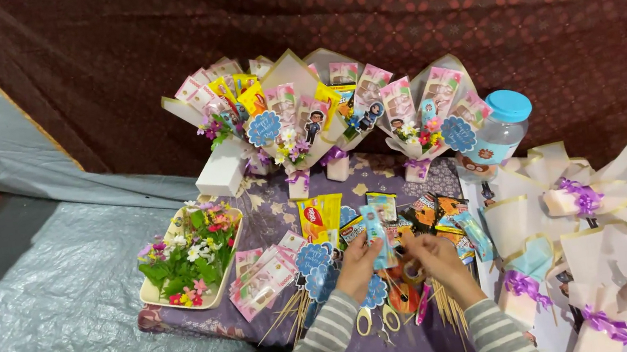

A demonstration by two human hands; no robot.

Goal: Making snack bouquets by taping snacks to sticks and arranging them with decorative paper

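Nearest the camera, two striped sleeves are reaching in, and the left hand [357,264] is pinching a small blue snack packet [375,234] upright between curled fingers, while the right hand [438,258] is closing its fingertips just beside the packet's lower end (what they are gripping there is too small to tell). Below the hands, yellow-handled scissors [377,319] and a scatter of wooden skewers [447,301] are lying on the purple cloth [270,215]. Around them, loose snack packets [425,216], folded banknotes [262,277] and round blue tags [314,259] are waiting, so plenty of mounting appears left. To the left, a tray of artificial flowers [190,259] is sitting; to the right, empty cream wrappers with purple ribbons [586,199] are piling up unfilled. Farthest back, three finished bouquets [321,113] are leaning against the maroon cloth, beside a blue-lidded jar [501,125].
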